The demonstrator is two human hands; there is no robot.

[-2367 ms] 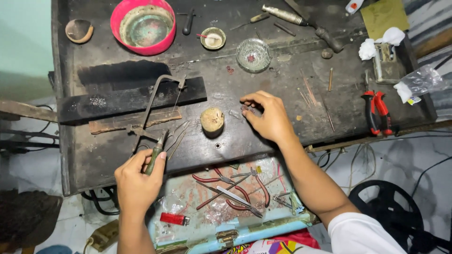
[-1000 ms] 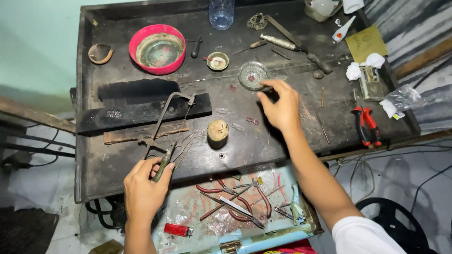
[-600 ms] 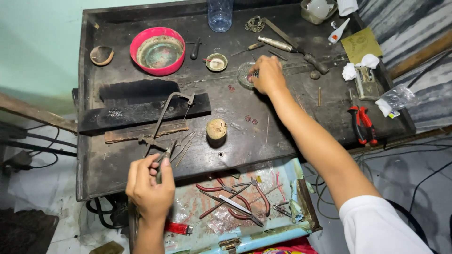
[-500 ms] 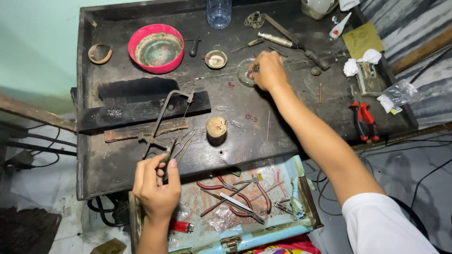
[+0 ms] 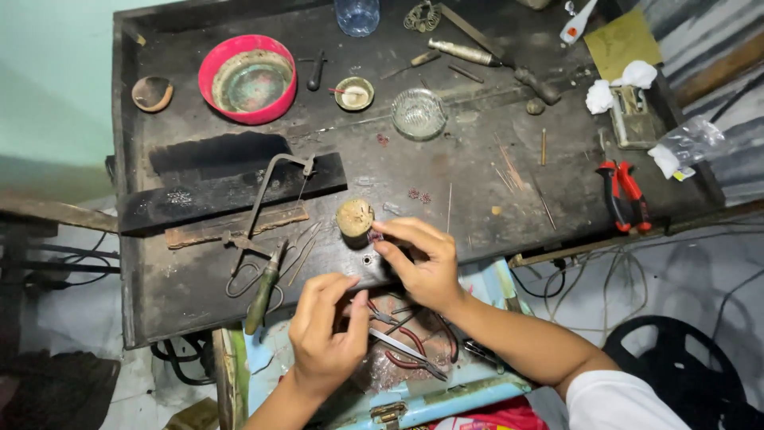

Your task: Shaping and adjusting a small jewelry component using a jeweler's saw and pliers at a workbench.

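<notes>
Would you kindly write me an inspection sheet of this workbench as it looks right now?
Surface: dark, stained metal bench, scratched and dusty.
Job's things: small round wooden block; a tiny piece pinched beside it.
Clutter: red bowl, glass dish, jeweller's saw, red-handled pliers, open tool drawer with pliers.
Hands: right hand pinches the piece beside the block; left hand over the drawer, fingers curled.
Cables: wires hang below the bench edge.
Surroundings: pale green wall, tiled floor.
</notes>
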